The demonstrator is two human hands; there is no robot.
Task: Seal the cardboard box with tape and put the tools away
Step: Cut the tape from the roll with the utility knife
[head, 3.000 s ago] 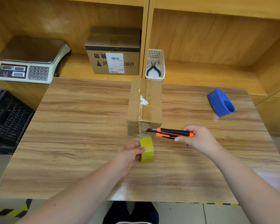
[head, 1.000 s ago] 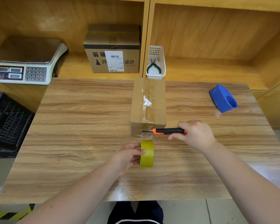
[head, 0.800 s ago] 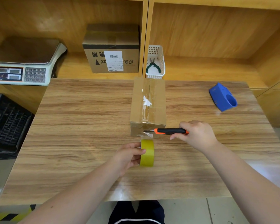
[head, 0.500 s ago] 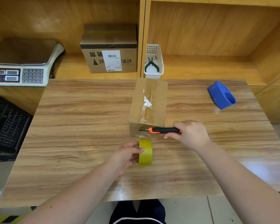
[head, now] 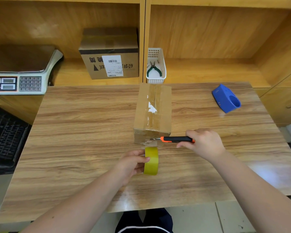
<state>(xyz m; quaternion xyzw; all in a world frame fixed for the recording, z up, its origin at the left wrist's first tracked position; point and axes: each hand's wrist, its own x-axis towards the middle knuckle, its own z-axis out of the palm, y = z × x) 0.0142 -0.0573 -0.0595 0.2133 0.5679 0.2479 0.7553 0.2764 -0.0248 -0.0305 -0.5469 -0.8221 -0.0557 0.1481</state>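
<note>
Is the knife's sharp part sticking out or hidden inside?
Sticking out. A thin metal blade shows past the orange tip of the utility knife, held by the right hand, reaching the cardboard box.

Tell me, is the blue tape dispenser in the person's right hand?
No, the blue tape dispenser lies alone on the table; the right hand holds the utility knife.

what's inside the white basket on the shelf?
In the white basket lie green-handled pliers, jaws pointing to the back. A few small dark bits lie beside them, too small to identify. The near wall hides the basket's front floor.
</note>
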